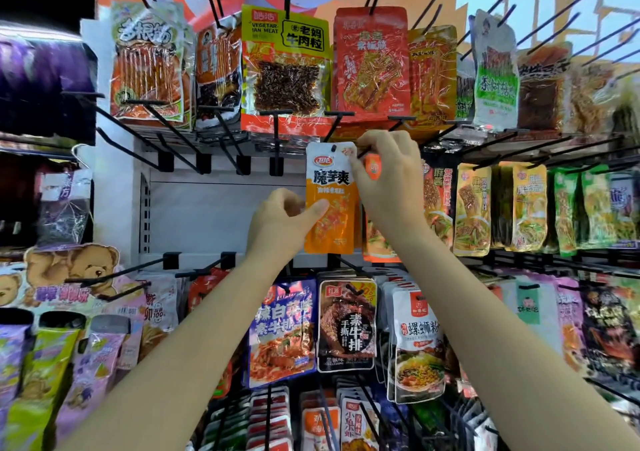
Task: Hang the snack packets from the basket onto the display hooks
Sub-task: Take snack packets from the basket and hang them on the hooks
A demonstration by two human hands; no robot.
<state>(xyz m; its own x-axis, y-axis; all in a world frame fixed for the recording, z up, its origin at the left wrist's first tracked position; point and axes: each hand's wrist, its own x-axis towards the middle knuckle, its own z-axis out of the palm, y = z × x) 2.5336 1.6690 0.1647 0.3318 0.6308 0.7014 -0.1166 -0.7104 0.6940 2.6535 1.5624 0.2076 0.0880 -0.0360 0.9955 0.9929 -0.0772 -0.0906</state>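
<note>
Reaching up from below, the left hand (282, 217) pinches the orange snack packet (330, 201) at its left edge, while the right hand (386, 173) pinches its top right corner beside the hang hole. The packet hangs upright, long axis vertical, its hole level with the tip of a black display hook (363, 153) under the right fingers. Leftward, bare hooks (221, 139) stand before an open white back panel (221, 208); hung packets (472, 208) crowd the right.

Both my arms reach up and far. My left hand (282, 217) pinches with thumb extended; my right hand (386, 170) pinches higher, fingers curled.
</note>
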